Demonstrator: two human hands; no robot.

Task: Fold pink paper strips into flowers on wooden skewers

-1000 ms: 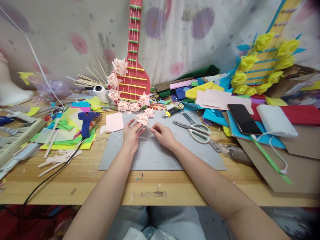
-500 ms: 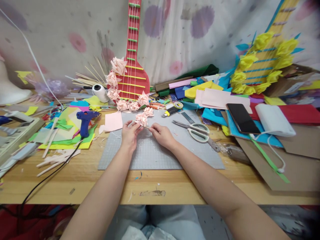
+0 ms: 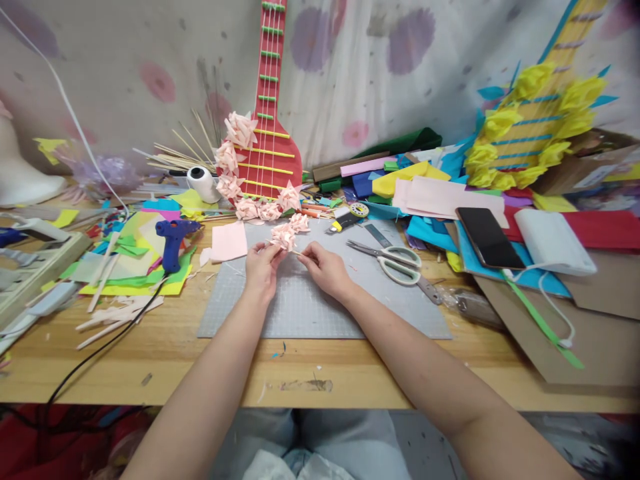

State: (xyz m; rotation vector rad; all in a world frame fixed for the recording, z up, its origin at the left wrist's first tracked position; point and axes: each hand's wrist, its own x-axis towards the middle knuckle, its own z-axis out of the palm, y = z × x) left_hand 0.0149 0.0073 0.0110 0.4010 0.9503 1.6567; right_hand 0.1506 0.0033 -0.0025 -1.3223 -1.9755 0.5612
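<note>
My left hand point(image 3: 260, 268) and my right hand point(image 3: 325, 268) meet over a grey cutting mat point(image 3: 320, 303), fingers pinched on a small pink paper flower point(image 3: 284, 237) held just above the mat. A second pink flower point(image 3: 300, 222) lies right behind it. More pink flowers point(image 3: 231, 160) edge a red paper guitar point(image 3: 267, 133) that leans on the back wall.
Scissors point(image 3: 397, 262) and a small utility knife point(image 3: 345, 222) lie on the mat's right side. A blue glue gun point(image 3: 173, 241) stands on coloured paper at left, a pink sheet point(image 3: 228, 241) beside it. A phone point(image 3: 487, 237), paper stacks and a yellow-flowered guitar point(image 3: 530, 127) fill the right.
Both hands stay pinched on the flower and have shifted only slightly; the camera view has drifted a little.
</note>
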